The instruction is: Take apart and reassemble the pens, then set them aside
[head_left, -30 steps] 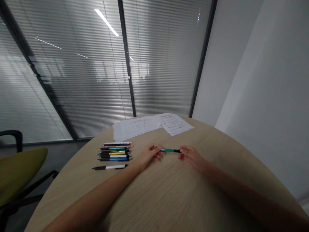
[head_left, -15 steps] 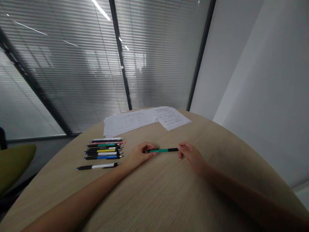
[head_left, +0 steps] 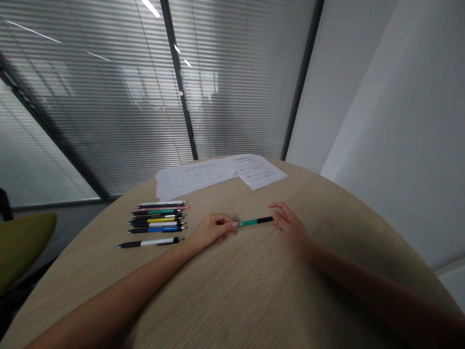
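Observation:
A green-and-black pen (head_left: 250, 222) lies level between my two hands, just over or on the wooden table. My left hand (head_left: 214, 228) is closed in a pinch on its left end, which the thumb and fingers partly cover. At the pen's black right end is my right hand (head_left: 288, 228), its forefinger raised and its fingers apart. The black end appears to touch those fingers. Left of my left hand, a white-and-black pen (head_left: 148, 242) lies apart from a row of pens, including a blue one (head_left: 156, 230) and a yellow one (head_left: 160, 219).
Printed paper sheets (head_left: 196, 178) lie at the far side of the round wooden table (head_left: 254, 291). A green chair (head_left: 27, 242) stands at the left. Beyond the table are a glass partition with blinds (head_left: 240, 106) and a white wall (head_left: 399, 145).
My right hand's fingers have spread from their pinch on the pen's black end, and the forefinger has lifted. My left hand still holds the other end. The view has tilted slightly.

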`<state>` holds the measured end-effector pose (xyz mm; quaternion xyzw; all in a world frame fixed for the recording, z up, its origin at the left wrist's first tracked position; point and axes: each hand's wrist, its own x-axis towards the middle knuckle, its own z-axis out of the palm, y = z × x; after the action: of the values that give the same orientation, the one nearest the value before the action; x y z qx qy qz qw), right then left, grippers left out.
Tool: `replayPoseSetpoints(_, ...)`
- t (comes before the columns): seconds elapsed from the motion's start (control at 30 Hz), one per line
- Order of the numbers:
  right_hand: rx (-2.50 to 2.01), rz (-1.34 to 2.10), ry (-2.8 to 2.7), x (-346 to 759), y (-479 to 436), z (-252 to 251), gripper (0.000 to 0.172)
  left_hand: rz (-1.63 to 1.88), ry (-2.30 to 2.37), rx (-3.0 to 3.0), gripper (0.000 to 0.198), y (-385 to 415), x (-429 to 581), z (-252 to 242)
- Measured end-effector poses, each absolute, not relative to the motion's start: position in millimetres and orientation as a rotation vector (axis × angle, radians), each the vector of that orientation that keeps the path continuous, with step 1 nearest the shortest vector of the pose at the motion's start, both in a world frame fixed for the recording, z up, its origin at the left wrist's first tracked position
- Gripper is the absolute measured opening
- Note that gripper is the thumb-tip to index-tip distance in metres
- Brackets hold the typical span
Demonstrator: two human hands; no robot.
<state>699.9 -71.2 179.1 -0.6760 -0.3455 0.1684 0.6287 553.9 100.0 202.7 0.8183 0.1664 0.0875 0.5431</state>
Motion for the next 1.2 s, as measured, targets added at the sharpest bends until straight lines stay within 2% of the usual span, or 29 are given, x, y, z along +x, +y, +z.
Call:
replayPoseSetpoints(0.33, -1.576, 0.228, -0.929, 691.6, -74.1, 180.2, 0.017, 0.218, 0.470, 1.838, 0.041, 95.8, 552.5, 211.2)
replayPoseSetpoints(0.7, -1.566, 0.317, -0.836, 692.2, -67.6, 178.4, 0.026, 0.345, 0.469, 1.783, 0.036, 94.9, 555.7, 208.4)
replayPoseSetpoints(0.83, -1.547, 0.361, -0.774, 699.5, -63.1, 173.0, 0.021, 0.349, 0.476, 1.782, 0.030, 94.8, 555.6, 208.2)
replayPoseSetpoints(1.2, -1.539, 0.406, -0.745, 695.0, -66.2, 178.8, 0.025, 0.395, 0.496, 1.771, 0.023, 94.5, 556.3, 206.9)
